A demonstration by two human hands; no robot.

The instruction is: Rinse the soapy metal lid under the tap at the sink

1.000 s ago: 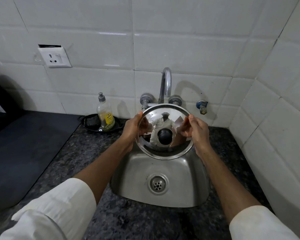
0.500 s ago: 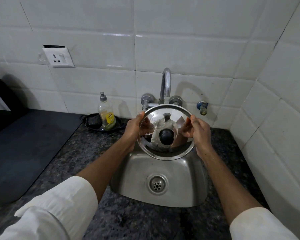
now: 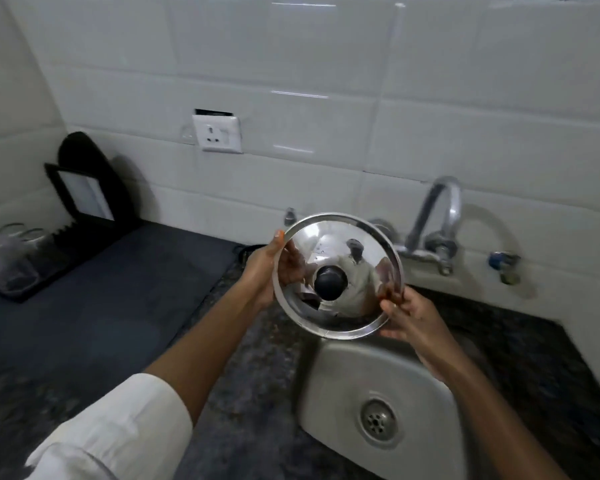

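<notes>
Round metal lid (image 3: 347, 251), held in the air with its polished top face and black centre knob (image 3: 330, 283) turned toward the camera; the disc is tilted, its upper rim leaning away toward the wall. It sits left of the tap (image 3: 437, 216), above the rear left corner of the sink (image 3: 340, 393) and the adjoining speckled countertop (image 3: 250, 403), not under the spout; no water stream is visible. Left hand (image 3: 267, 268): closed on the lid's left rim, thumb tip hooked over the upper-left edge, remaining fingers hidden behind the disc, forearm bare and extended up from a rolled white sleeve (image 3: 118, 427). Right hand (image 3: 413, 317): gripping the lower-right rim, fingertips pinching the edge from the front, wrist bent and forearm running down toward the lower right of the frame. The mirrored surface of the lid reflects the person and both hands. Stainless sink with central drain (image 3: 377, 420) lies below and to the right. Behind, a white tiled wall (image 3: 326, 64) carries a white socket (image 3: 217, 133); a small blue-capped valve (image 3: 503, 263) projects right of the tap. At far left, a black rack (image 3: 80, 206) stands on a dark mat (image 3: 101, 299), with blurred glass items beside it.
</notes>
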